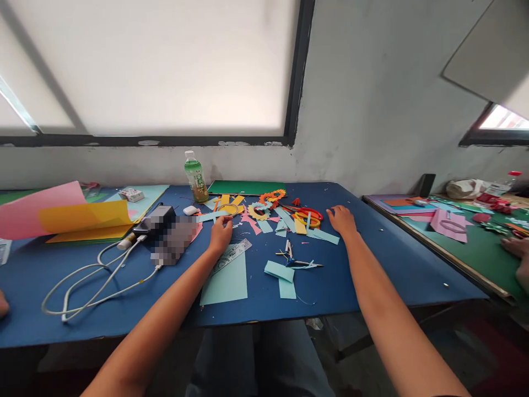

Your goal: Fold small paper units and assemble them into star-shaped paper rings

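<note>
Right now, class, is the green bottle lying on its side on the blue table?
No, the green bottle stands upright with its white cap on top, at the back of the blue table.

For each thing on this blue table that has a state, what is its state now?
bottle: upright, cap on.
left hand: fingers curled, touching a light blue strip; grip unclear.
right hand: open, palm down on the table.
scissors: lying flat among paper scraps.
compass: lying flat.
white cable: loosely coiled.
yellow sheet: lifted and curved.
</note>
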